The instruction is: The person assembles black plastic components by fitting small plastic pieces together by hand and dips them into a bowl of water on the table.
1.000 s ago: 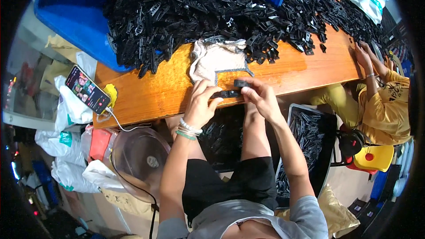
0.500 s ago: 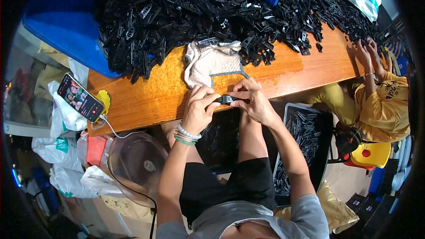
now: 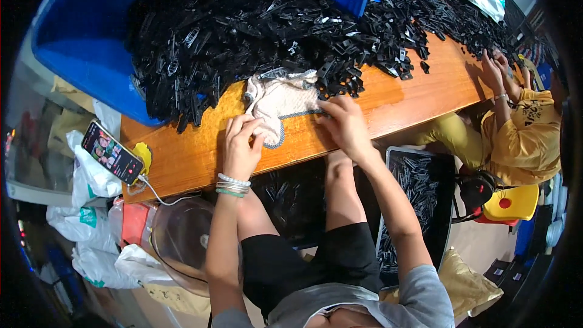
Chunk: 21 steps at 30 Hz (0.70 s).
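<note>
Both my hands are over the near edge of the wooden table, apart from each other. My left hand (image 3: 242, 147) has bent fingers, thumb and forefinger apart, by the left side of a crumpled off-white knitted cloth (image 3: 273, 100) with grey edging. At the cloth's right edge is my right hand (image 3: 347, 126), its fingers loosely curled and apart. I see nothing in either hand. Beyond the cloth lies a large heap of small black plastic parts (image 3: 243, 30), with loose ones at its near edge.
Blue bins (image 3: 79, 54) stand behind the heap. A phone (image 3: 112, 153) with a cable leans at the table's left end. Below right is a black tray (image 3: 419, 188) of parts. A co-worker in a yellow shirt (image 3: 522, 136) sits at the right, hands by the heap.
The small black plastic part held between both hands is no longer seen. My hands have parted, the left moving left and the right going up toward the cloth's edge. The view has shifted slightly.
</note>
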Motion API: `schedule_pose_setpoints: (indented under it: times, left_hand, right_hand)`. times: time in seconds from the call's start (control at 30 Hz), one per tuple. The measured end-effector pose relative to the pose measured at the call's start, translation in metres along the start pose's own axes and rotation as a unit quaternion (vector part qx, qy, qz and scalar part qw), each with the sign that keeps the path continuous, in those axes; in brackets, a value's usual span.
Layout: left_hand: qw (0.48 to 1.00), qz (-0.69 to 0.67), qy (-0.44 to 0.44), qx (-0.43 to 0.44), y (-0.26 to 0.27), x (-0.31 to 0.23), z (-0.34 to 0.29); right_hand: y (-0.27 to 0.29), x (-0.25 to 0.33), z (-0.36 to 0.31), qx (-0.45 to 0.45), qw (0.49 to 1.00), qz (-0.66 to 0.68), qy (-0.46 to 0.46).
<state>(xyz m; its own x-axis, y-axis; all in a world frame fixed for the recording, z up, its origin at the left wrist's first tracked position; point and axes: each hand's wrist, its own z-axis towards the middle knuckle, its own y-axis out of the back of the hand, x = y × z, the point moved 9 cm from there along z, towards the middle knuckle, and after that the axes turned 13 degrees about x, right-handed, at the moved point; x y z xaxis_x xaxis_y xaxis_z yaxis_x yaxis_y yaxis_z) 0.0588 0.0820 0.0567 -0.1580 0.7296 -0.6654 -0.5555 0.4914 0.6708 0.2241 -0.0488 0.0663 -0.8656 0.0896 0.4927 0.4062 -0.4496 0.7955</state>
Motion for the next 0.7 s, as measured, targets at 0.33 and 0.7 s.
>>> schedule_pose_setpoints:
  times: [0.33, 0.7]
  left_hand:
    - [0.978, -0.085, -0.127, 0.142, -0.078, -0.075, 0.019]
    - [0.973, -0.045, -0.191, 0.122, -0.096, -0.093, 0.046]
  right_hand:
    - [0.040, -0.055, -0.033, -0.038, 0.983, -0.165, -0.070]
    - [0.025, -0.095, -0.008, 0.030, 0.967, -0.045, -0.248]
